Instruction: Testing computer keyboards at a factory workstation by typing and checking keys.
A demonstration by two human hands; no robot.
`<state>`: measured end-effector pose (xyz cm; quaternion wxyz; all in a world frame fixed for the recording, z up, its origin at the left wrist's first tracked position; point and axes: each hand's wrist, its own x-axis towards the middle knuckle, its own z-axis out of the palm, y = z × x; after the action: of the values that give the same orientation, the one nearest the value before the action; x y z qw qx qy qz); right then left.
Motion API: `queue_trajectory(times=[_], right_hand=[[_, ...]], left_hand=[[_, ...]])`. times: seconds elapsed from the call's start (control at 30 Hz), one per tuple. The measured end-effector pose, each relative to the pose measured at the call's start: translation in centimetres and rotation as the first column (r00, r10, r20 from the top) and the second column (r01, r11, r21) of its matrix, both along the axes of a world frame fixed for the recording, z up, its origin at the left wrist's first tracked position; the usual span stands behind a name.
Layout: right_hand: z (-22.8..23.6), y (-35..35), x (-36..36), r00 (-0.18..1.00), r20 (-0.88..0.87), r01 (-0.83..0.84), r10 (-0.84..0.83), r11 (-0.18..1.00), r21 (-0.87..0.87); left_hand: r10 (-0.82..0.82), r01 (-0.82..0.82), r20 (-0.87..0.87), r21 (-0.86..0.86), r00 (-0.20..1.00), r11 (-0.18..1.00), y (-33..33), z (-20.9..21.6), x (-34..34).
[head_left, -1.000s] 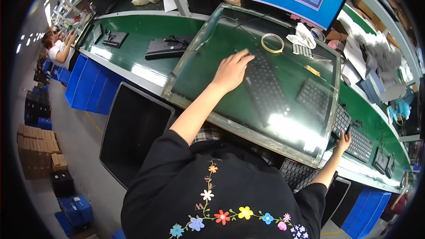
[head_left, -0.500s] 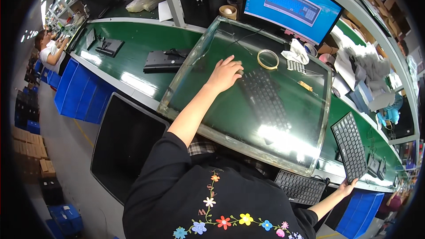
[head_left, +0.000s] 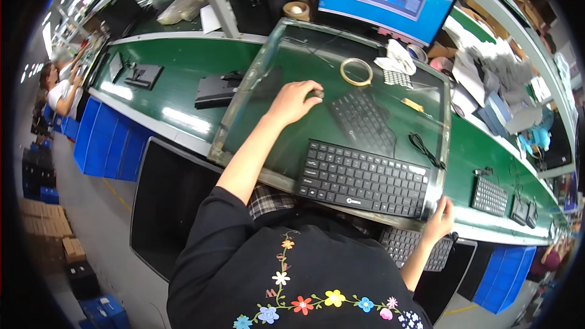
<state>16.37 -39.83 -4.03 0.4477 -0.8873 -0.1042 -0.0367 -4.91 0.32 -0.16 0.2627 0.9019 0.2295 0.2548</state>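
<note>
A black keyboard [head_left: 365, 180] lies across the near edge of a glass-topped frame [head_left: 268, 79], its keys facing up. At the keyboard's right end is my right hand [head_left: 440, 222], fingers closed at its edge; the exact contact is hard to see. My left hand [head_left: 295, 102] is over the left part of the glass, its fingers pinched around a small dark thing [head_left: 317, 93] whose kind I cannot make out. A second keyboard [head_left: 365, 122] shows dimly through the glass beside it. A black cable [head_left: 425, 150] lies coiled behind the keyboard's right end.
Behind the glass stand a lit monitor [head_left: 385, 1] and a black computer tower [head_left: 260, 0]. A tape roll [head_left: 356, 72] and white cloth [head_left: 397, 58] are at the far side. Another keyboard [head_left: 489, 196] lies right; blue bins [head_left: 113, 140] stand below the bench. A co-worker [head_left: 61, 91] is far left.
My right hand has brought the keyboard from the right onto the near edge of the glass, turning it sideways. My left hand has shifted slightly left, its fingers drawn in.
</note>
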Motion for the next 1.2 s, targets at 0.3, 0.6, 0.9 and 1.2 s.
queue_trajectory(times=[0.3, 0.6, 0.9, 1.2], right_hand=[[-1.3, 6.2, 10.4, 0.867, -0.359, -0.349, 0.344, 0.936, 0.054], [0.8, 5.9, 8.7, 0.665, 0.205, -0.414, 0.718, 0.583, -0.699], [5.1, 18.5, 0.8, 0.191, -0.612, 0.045, 0.768, 0.616, 0.787], [4.0, 23.6, -4.3, 0.358, 0.035, -0.934, 0.933, 0.358, 0.008]], left_hand=[[-0.044, 0.036, -0.079, -0.096, 0.996, 0.995, -1.5, -0.1, 0.9], [-0.042, 0.037, -0.061, -0.077, 0.997, 0.996, -2.0, 0.2, 0.1], [-0.084, 0.082, -0.011, -0.109, 0.996, 0.991, -3.0, 0.8, 2.2], [-0.03, 0.032, 0.022, -0.056, 0.999, 0.998, -2.8, 0.2, 1.0]])
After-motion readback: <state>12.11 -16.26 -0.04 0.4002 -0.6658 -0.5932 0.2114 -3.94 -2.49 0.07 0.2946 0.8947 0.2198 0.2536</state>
